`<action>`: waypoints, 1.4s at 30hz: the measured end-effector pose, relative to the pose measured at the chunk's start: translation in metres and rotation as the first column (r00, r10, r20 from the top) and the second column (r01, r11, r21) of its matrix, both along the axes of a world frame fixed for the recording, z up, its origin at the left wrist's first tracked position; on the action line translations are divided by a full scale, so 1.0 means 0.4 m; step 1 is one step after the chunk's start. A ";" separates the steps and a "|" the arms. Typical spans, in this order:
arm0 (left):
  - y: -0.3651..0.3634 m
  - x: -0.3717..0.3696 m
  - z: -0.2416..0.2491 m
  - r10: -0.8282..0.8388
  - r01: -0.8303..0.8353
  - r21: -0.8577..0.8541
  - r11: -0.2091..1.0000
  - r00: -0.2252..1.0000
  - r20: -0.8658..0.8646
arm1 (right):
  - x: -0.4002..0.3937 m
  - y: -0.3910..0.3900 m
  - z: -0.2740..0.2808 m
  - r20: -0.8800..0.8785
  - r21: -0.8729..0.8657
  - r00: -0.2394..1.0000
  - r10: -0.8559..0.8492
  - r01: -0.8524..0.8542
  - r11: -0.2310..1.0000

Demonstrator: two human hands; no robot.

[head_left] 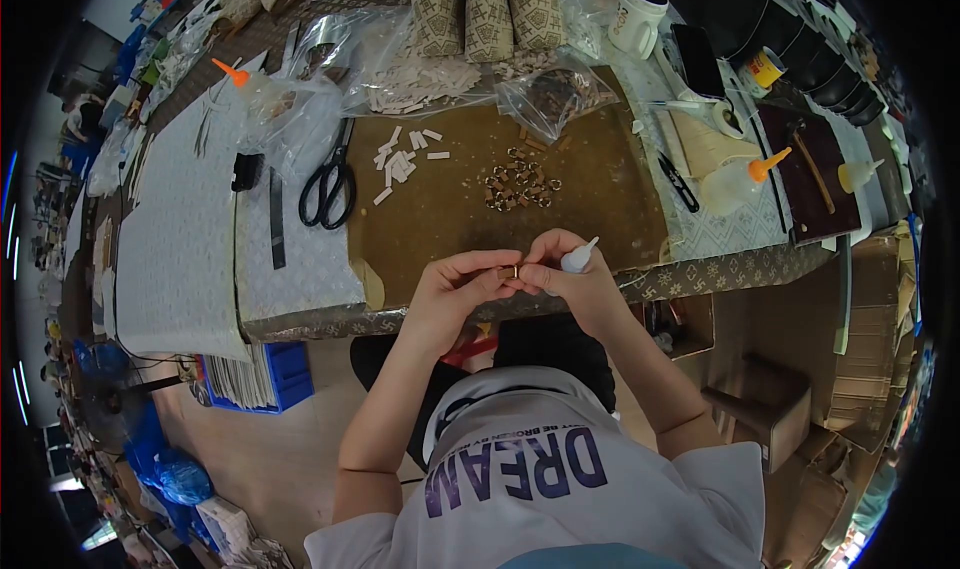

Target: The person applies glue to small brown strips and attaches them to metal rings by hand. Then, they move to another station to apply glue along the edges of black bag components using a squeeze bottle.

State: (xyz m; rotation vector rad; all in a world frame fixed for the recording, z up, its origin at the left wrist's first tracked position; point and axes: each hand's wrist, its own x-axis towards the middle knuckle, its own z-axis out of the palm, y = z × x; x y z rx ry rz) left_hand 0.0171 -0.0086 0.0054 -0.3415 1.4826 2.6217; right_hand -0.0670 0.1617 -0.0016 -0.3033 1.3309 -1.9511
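In front of my body, at the table's near edge, my left hand (462, 287) and my right hand (578, 281) meet. Both sets of fingertips pinch a small brown tab with a gold-coloured metal ring (513, 272). A small white glue bottle (579, 257) is also tucked in my right hand, its pointed nozzle aimed up and to the right. Beyond the hands lies a pile of similar ringed tabs (522, 183) on the brown mat (440, 224). Several small pale strips (402, 161) are scattered left of the pile.
Black scissors (328, 189) lie left of the mat. To its right are a black cutter (679, 183), an orange-tipped bottle (735, 184) and a hammer (812, 169). Patterned bags (487, 19) and clear plastic bags (556, 97) occupy the far side, near a white mug (637, 21).
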 end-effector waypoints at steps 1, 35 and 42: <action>-0.001 0.001 0.000 0.006 -0.006 -0.012 1.000 1.000 0.012 | -0.002 0.000 0.000 -0.017 0.008 1.000 0.006 -0.006 1.000; -0.054 0.031 -0.009 0.153 -0.158 0.008 0.987 0.968 0.200 | 0.013 0.034 0.040 -0.699 0.353 0.690 0.189 0.102 0.930; -0.050 0.037 0.004 0.154 -0.162 0.012 0.987 0.960 0.232 | 0.026 0.036 0.056 -0.806 0.315 0.571 0.157 0.190 0.930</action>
